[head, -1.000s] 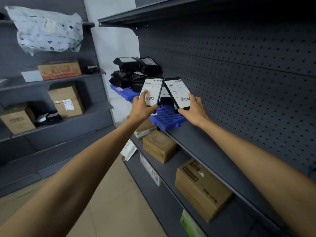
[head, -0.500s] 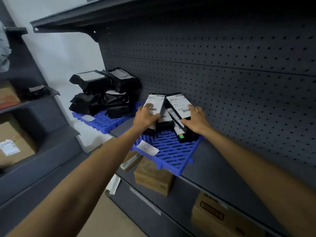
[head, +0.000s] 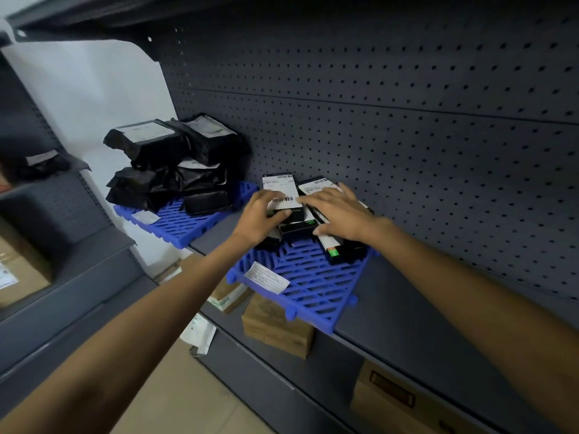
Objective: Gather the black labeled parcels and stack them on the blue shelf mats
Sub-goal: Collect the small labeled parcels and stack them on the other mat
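The left hand (head: 261, 216) curls around the near end of a black labeled box (head: 282, 197), thumb against its front edge and fingers over the white barcode label. At its three o'clock the right hand (head: 340, 214) lies spread wide and flat, palm down, over a second labeled box (head: 316, 184) and the boxes beneath it; whether it grips anything cannot be told. Both hands rest on a small pile of black boxes (head: 338, 252), which sits at the back of the near blue mat (head: 313, 283), toward the pegboard wall (head: 407, 136). A loose white paper slip (head: 266, 278) lies on the mat's front corner, at about seven o'clock from the pile. Out at ten o'clock from the hands, a second blue mat (head: 175, 220) carries a heap of black bagged parcels (head: 175, 164) (several layers high, labels facing up), with another small slip (head: 145, 217) on its front edge. Both mats lie on the grey shelf (head: 407, 311). On the shelf below, brown cardboard boxes (head: 277, 327) stand at six o'clock.
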Demonstrator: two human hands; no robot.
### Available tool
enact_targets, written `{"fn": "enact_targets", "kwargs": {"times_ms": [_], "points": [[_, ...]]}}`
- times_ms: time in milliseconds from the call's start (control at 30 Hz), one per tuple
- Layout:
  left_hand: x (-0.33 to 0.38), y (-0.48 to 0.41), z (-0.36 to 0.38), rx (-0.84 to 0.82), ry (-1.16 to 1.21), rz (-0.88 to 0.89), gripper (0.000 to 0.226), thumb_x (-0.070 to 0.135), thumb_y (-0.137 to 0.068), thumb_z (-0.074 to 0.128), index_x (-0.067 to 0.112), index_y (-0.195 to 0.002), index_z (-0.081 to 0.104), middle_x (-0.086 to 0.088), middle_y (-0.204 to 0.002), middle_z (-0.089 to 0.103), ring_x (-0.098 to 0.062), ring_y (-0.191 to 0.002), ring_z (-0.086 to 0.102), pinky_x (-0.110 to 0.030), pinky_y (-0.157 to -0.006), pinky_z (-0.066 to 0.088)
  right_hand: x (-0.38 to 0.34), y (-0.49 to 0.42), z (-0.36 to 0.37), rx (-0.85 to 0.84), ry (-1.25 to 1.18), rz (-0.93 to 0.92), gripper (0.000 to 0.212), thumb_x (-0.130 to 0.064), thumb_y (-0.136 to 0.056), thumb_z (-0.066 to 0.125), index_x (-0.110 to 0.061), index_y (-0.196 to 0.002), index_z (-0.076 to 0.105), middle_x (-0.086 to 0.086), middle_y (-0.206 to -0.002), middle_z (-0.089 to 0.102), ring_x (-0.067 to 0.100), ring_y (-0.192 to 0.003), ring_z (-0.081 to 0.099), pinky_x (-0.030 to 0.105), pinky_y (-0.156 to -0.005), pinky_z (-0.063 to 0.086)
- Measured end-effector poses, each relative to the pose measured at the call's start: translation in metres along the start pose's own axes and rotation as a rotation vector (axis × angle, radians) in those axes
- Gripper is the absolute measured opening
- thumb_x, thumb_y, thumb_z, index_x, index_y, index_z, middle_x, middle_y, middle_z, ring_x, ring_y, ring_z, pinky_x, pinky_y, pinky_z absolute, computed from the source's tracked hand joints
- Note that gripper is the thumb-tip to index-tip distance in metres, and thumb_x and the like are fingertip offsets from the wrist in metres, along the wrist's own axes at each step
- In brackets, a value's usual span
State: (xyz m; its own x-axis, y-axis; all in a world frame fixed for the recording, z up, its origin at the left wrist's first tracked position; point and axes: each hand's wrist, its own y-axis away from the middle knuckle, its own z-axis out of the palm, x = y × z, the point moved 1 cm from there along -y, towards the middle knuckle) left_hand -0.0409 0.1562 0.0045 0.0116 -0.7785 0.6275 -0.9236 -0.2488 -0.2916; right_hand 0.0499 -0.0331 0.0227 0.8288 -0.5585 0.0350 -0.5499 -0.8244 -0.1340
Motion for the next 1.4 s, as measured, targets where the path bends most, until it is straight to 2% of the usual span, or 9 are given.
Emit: {"fn": "enact_targets", "kwargs": {"times_ms": [200,367,500,733,933,1067,1200,1300,1400], "points": [[-0.002,0.010,0.015,0.014,-0.061,0.083,0.052,0.036,-0.087,0.072,0.015,-0.133,0.057,-0.005,-0.137,0.054,-0.021,-0.130,0.048,-0.035,-0.107,0.039,0.008,-0.007,0.001,-0.022,0.050,-0.061,0.071,-0.048,-0.091,0.059,-0.028,-0.153,0.030,0.000,-0.157,0.034,0.020,-0.146,0.022,0.044,-0.121,0.003],[-0.004,0.016,0.030,0.087,-0.104,0.108,0.075,0.044,-0.076,0.080,0.022,-0.141,0.049,-0.001,-0.148,0.040,-0.020,-0.137,0.041,-0.040,-0.103,0.042,0.003,-0.019,0.000,0.073,0.112,-0.136,0.064,-0.042,-0.078,0.076,-0.019,-0.131,0.051,0.000,-0.137,0.055,0.022,-0.133,0.039,0.037,-0.116,0.021],[-0.001,0.008,0.036,0.006,-0.179,0.096,0.095,0.046,-0.068,0.085,0.023,-0.148,0.040,0.000,-0.162,0.019,-0.021,-0.146,0.027,-0.045,-0.097,0.042,-0.004,-0.021,0.009,0.032,0.184,-0.107,0.083,-0.046,-0.071,0.081,-0.016,-0.135,0.038,0.003,-0.140,0.053,0.027,-0.136,0.036,0.042,-0.115,0.023],[-0.017,-0.001,0.033,-0.010,-0.097,0.093,0.088,0.042,-0.078,0.078,0.020,-0.152,0.036,-0.003,-0.163,0.020,-0.021,-0.149,0.024,-0.038,-0.114,0.032,0.000,-0.031,0.014,0.085,0.223,-0.131,0.081,-0.044,-0.082,0.072,-0.019,-0.148,0.032,0.002,-0.147,0.047,0.025,-0.137,0.038,0.043,-0.118,0.018],[-0.024,-0.011,0.022,-0.036,-0.035,0.122,0.073,0.029,-0.087,0.073,0.015,-0.151,0.039,-0.009,-0.160,0.028,-0.020,-0.150,0.023,-0.024,-0.118,0.028,0.001,-0.038,0.013,0.115,0.185,-0.168,0.067,-0.034,-0.090,0.066,-0.022,-0.147,0.034,0.000,-0.146,0.050,0.025,-0.132,0.045,0.049,-0.120,-0.001],[-0.033,-0.016,0.019,-0.022,0.014,0.153,0.066,0.022,-0.091,0.069,0.014,-0.150,0.040,-0.010,-0.159,0.030,-0.019,-0.142,0.034,0.010,-0.086,0.029,-0.004,-0.043,0.017,0.121,0.245,-0.156,0.068,-0.029,-0.089,0.067,-0.021,-0.148,0.032,-0.001,-0.145,0.049,0.024,-0.134,0.041,0.051,-0.119,-0.004],[-0.043,-0.022,0.011,-0.082,-0.025,0.205,0.068,0.028,-0.091,0.068,0.018,-0.152,0.038,-0.008,-0.161,0.027,-0.019,-0.148,0.026,-0.013,-0.106,0.030,-0.009,-0.046,0.016,0.078,0.313,-0.110,0.090,-0.029,-0.078,0.078,-0.021,-0.151,0.027,0.000,-0.148,0.046,0.023,-0.135,0.041,0.051,-0.119,-0.002],[-0.050,-0.025,0.004,-0.131,-0.012,0.230,0.069,0.029,-0.092,0.067,0.017,-0.152,0.037,-0.009,-0.161,0.026,-0.021,-0.151,0.019,-0.032,-0.119,0.027,-0.016,-0.048,0.018,0.099,0.357,-0.069,0.084,-0.021,-0.082,0.074,-0.021,-0.152,0.027,0.000,-0.148,0.046,0.024,-0.132,0.046,0.051,-0.121,0.003],[-0.058,-0.025,-0.002,-0.142,0.044,0.251,0.065,0.022,-0.093,0.066,0.018,-0.152,0.037,-0.009,-0.162,0.024,-0.020,-0.152,0.017,-0.019,-0.115,0.027,-0.024,-0.052,0.019,0.139,0.373,-0.056,0.069,-0.011,-0.089,0.063,-0.020,-0.149,0.032,0.000,-0.144,0.050,0.024,-0.128,0.050,0.047,-0.121,0.005]]}}
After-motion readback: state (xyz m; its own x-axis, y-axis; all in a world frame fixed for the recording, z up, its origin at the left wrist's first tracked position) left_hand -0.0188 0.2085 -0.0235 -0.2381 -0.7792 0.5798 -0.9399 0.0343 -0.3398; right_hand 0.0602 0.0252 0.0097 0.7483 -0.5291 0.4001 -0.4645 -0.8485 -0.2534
